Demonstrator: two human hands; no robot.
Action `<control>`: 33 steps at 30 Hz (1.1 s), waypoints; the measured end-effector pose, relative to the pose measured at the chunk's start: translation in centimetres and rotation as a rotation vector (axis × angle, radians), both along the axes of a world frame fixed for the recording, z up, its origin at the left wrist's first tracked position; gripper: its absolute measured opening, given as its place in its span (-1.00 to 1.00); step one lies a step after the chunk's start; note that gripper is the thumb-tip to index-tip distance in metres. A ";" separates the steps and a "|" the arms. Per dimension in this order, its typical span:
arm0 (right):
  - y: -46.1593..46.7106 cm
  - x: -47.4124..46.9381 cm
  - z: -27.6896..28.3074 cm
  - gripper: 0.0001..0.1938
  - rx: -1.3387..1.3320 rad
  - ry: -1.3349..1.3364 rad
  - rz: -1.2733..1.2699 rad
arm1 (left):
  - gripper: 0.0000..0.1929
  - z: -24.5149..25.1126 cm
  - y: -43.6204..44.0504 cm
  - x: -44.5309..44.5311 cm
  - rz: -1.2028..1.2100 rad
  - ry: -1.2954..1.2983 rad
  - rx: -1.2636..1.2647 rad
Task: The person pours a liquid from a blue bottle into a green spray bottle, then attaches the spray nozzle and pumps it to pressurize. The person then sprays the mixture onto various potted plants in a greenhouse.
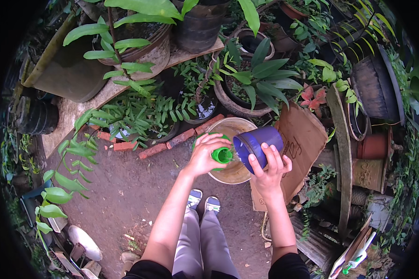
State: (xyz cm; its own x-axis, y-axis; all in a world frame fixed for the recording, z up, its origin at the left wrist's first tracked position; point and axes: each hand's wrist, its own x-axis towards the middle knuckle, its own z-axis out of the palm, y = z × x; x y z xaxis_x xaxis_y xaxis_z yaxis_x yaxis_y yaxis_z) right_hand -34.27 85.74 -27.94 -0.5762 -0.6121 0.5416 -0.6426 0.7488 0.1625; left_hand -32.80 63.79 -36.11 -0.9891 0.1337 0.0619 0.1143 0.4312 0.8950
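My left hand (pixel 209 153) grips a green plastic vessel (pixel 222 155), whose round hollow end faces me. My fingers cover much of its body. In my right hand (pixel 270 171) is a purple plastic pot (pixel 260 143), tipped on its side with its mouth towards the green vessel. Water splashes in the narrow gap between the two; which one it comes from I cannot tell. Both are held over a round, stained basin (pixel 234 178) on the ground, its inside partly hidden by my hands.
A torn cardboard sheet (pixel 302 150) leans right of the basin. Red bricks (pixel 181 138) edge the potted plants (pixel 265 75) behind it. A wooden plank (pixel 80 99) bears large pots at the left. My shoes (pixel 203 201) stand on bare soil just before the basin.
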 end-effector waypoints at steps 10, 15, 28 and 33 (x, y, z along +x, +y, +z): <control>-0.4 -0.3 -1.7 -0.40 -0.035 0.020 -0.039 | -0.47 0.1 0.1 0.1 -0.003 -0.006 -0.021; 0.5 -2.7 -7.8 0.00 0.032 -0.468 -0.505 | -0.49 0.2 0.2 -0.1 -0.015 -0.006 -0.028; 0.4 0.3 -37.4 -0.16 0.496 -1.028 -0.687 | -0.52 -0.6 -1.6 -0.1 -0.050 -0.035 -0.016; -0.7 0.0 -36.4 0.02 -0.337 -1.184 -0.687 | -0.55 -0.6 -2.1 -0.2 -0.030 -0.021 -0.007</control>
State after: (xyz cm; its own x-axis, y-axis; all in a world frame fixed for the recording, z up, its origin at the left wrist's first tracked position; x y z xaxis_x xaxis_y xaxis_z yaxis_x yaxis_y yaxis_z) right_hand -34.30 85.05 -64.33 -0.9136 0.0332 -0.4053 0.2336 0.8586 -0.4563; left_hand -33.01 61.70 -36.68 -0.9857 0.1638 0.0402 0.1087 0.4342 0.8942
